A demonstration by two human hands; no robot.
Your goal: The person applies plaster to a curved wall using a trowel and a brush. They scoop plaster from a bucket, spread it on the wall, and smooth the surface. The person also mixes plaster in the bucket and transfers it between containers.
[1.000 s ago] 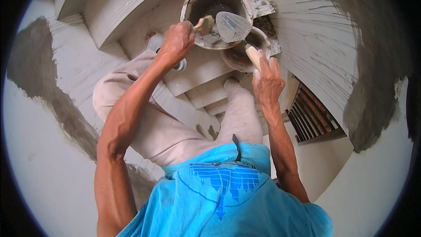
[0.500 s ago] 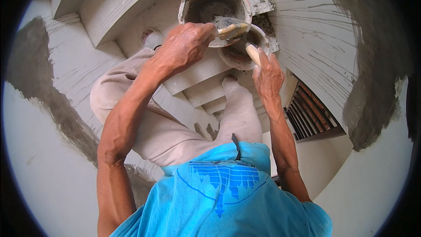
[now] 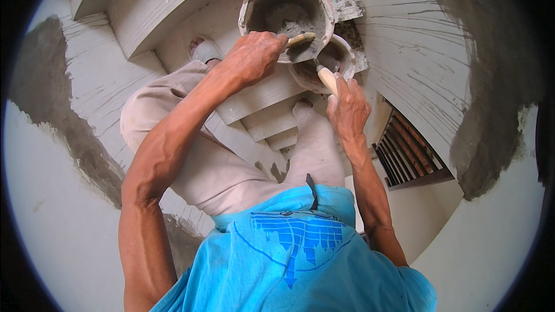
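Observation:
My left hand (image 3: 254, 58) is closed round a tool with a yellowish bar (image 3: 302, 39) and a grey, mortar-smeared face; its exact kind is unclear. The tool is over the near rim of a large pale bucket (image 3: 330, 14) with wet grey mortar (image 3: 289, 18) inside. To the right, my right hand (image 3: 349, 107) grips the pale wooden handle of a trowel (image 3: 327, 80). The trowel's metal end points up toward the other tool, and its blade is hard to make out. Beneath both tools sits a smaller bucket (image 3: 351, 63), partly hidden by the large one.
Pale stairs (image 3: 260, 101) descend under me, and higher steps (image 3: 167, 0) rise at the upper left. Walls on both sides carry dark mortar bands (image 3: 485, 156). A dark slatted window or grille (image 3: 411, 147) is at the right. My foot (image 3: 205, 51) rests left of the buckets.
My right hand and the trowel have shifted slightly down and left. The left tool's face has tilted and now looks darker. Both hands keep their grip.

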